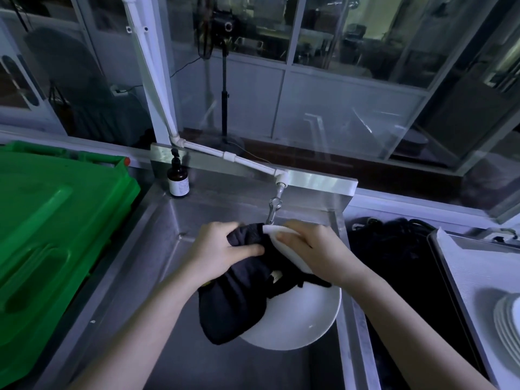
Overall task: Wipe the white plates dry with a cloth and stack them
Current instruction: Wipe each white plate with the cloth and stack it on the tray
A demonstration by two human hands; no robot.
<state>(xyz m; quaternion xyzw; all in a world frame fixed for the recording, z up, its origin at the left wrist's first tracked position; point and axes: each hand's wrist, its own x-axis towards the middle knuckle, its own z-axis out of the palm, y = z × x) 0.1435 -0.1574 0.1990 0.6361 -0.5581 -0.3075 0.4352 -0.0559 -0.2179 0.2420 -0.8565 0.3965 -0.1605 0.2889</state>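
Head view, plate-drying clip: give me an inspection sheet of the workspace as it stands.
Surface: steel sink, with a tap above its back edge.
Job's things: white plate held over the sink, dark cloth draped across it; stack of plates on the counter at right.
Clutter: brown pump bottle at the sink's back left corner; green lid to the left.
Hands: left hand grips the cloth against the plate; right hand holds the plate's far rim.
Cables: dark tangle right of the sink, possibly cords; cannot tell.
Surroundings: glass partitions behind; white pipe feeding the tap.
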